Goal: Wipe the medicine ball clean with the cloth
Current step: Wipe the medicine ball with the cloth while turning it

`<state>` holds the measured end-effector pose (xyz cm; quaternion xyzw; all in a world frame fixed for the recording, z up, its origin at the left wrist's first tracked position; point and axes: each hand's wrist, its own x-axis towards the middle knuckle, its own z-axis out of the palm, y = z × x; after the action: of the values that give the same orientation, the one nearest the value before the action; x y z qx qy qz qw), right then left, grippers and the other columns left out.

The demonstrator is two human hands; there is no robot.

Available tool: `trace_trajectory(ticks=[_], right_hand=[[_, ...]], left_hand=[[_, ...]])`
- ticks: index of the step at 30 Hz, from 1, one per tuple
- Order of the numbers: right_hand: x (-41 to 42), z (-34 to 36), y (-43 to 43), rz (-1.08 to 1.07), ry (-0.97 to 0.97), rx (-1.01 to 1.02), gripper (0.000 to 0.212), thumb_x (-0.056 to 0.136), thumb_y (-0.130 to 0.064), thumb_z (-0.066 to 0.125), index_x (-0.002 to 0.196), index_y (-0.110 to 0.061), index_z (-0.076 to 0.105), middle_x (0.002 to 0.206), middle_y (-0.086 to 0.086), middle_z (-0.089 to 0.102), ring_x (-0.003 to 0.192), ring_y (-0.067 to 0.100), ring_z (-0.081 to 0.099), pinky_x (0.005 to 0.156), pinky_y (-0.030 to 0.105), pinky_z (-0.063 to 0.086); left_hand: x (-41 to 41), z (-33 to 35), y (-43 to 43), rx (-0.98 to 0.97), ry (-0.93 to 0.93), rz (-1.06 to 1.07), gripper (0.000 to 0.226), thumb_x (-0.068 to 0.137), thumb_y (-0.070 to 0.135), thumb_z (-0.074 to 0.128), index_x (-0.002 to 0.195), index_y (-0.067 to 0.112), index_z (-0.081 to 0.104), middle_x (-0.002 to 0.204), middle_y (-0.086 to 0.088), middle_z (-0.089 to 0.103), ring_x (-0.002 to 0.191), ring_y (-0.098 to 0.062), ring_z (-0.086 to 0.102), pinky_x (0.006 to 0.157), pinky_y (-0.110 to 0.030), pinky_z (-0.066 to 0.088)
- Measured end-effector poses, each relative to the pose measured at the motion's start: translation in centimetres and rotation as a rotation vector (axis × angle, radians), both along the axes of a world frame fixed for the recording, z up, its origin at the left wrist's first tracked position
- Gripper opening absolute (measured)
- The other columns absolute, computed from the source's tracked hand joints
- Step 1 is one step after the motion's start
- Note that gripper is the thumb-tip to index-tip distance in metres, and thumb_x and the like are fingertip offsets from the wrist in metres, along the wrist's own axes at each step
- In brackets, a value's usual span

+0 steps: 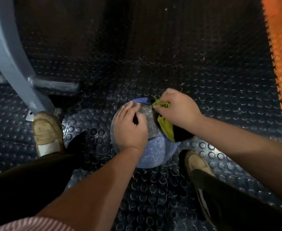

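Medicine ball (153,152), blue and grey, on studded black floor mat (153,64), between tan shoes (47,130). Left hand (129,129) spread flat on ball top, gripping nothing. Right hand (178,110) clenched round yellow-green cloth (167,130), bunched against ball's upper right. Grey metal frame (12,55) at left.

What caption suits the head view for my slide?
Left hand rests on the medicine ball; right hand grips a yellow-green cloth against it.

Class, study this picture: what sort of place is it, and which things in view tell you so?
Probably a gym: dark studded rubber matting covers the floor, a medicine ball sits on it, and a grey metal frame, likely exercise equipment, stands at the left.
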<state>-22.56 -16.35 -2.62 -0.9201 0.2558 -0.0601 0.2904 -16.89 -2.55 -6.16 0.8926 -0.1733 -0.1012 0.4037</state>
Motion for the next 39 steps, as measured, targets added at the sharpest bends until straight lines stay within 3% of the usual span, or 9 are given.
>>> trace_trajectory(ticks=[5,11,16,20,23,25,28,33,39], right_hand=[[-5.3,-0.4,2.0,-0.006,-0.066,0.069,0.017,0.084,-0.022,0.070,0.087,-0.007,0.075,0.087,0.000,0.062,0.079,0.017,0.060,0.071,0.037,0.049],[-2.3,-0.4,1.0,-0.011,-0.093,-0.007,0.015,0.084,-0.021,0.067,0.081,-0.007,0.073,0.087,0.001,0.063,0.083,0.022,0.061,0.070,0.036,0.050],[0.3,-0.2,0.1,0.002,0.022,0.011,0.019,0.089,-0.025,0.061,0.086,-0.009,0.071,0.092,0.001,0.061,0.090,0.021,0.059,0.074,0.034,0.046],[-4.0,-0.7,2.5,0.052,-0.158,-0.046,0.018,0.082,-0.023,0.062,0.084,-0.009,0.073,0.082,0.002,0.062,0.070,0.024,0.063,0.056,0.032,0.051],[-6.3,-0.6,3.6,0.185,-0.123,-0.095,0.029,0.080,-0.030,0.050,0.082,-0.012,0.073,0.079,-0.001,0.063,0.054,0.019,0.059,0.039,0.029,0.048],[-6.6,-0.6,3.2,0.243,-0.121,-0.167,0.030,0.079,-0.029,0.048,0.079,-0.012,0.073,0.078,-0.003,0.064,0.049,0.017,0.057,0.035,0.023,0.044],[-5.0,-0.6,2.3,0.179,-0.139,-0.196,0.028,0.080,-0.030,0.049,0.075,-0.012,0.070,0.076,-0.002,0.063,0.054,0.019,0.060,0.039,0.023,0.044],[-1.3,-0.3,0.7,0.053,-0.017,-0.131,0.021,0.088,-0.025,0.058,0.083,-0.008,0.070,0.087,0.002,0.062,0.076,0.024,0.061,0.059,0.032,0.047],[-5.1,-0.8,3.2,0.242,-0.190,-0.172,0.030,0.080,-0.031,0.048,0.081,-0.014,0.073,0.077,-0.003,0.063,0.057,0.017,0.061,0.039,0.026,0.047]], left_hand=[[1.5,-0.2,-0.2,0.016,0.048,-0.017,0.036,0.094,0.033,0.043,0.122,0.032,0.067,0.138,0.019,0.053,0.135,0.000,0.037,0.115,-0.034,0.031],[-0.4,-0.3,0.3,0.039,-0.073,-0.085,0.061,0.084,0.045,0.024,0.123,0.026,0.067,0.140,0.009,0.054,0.138,-0.009,0.038,0.117,-0.035,0.028],[0.3,-0.3,0.4,-0.025,0.014,-0.042,0.044,0.087,0.034,0.040,0.119,0.027,0.069,0.137,0.012,0.056,0.134,-0.006,0.041,0.116,-0.033,0.030],[1.6,0.0,-0.5,0.008,0.098,0.019,0.029,0.093,0.032,0.048,0.111,0.038,0.071,0.132,0.026,0.055,0.131,0.004,0.039,0.114,-0.030,0.032],[1.6,-0.1,-0.6,0.017,0.104,0.022,0.029,0.094,0.035,0.047,0.111,0.039,0.070,0.132,0.027,0.055,0.132,0.004,0.039,0.114,-0.032,0.033],[1.0,-0.1,-0.5,0.043,0.048,-0.009,0.033,0.093,0.036,0.044,0.114,0.036,0.070,0.134,0.023,0.055,0.133,0.001,0.039,0.114,-0.034,0.032],[0.5,0.2,-0.4,0.060,0.018,-0.025,0.034,0.095,0.028,0.046,0.119,0.029,0.070,0.138,0.016,0.054,0.135,-0.005,0.038,0.115,-0.034,0.030],[1.1,0.8,-0.9,0.059,0.087,0.022,0.033,0.095,0.026,0.047,0.119,0.030,0.069,0.137,0.018,0.054,0.134,-0.002,0.038,0.116,-0.031,0.028],[1.1,0.6,-0.6,0.041,0.092,0.019,0.031,0.094,0.027,0.048,0.115,0.031,0.071,0.135,0.019,0.055,0.133,-0.002,0.038,0.115,-0.032,0.030]])
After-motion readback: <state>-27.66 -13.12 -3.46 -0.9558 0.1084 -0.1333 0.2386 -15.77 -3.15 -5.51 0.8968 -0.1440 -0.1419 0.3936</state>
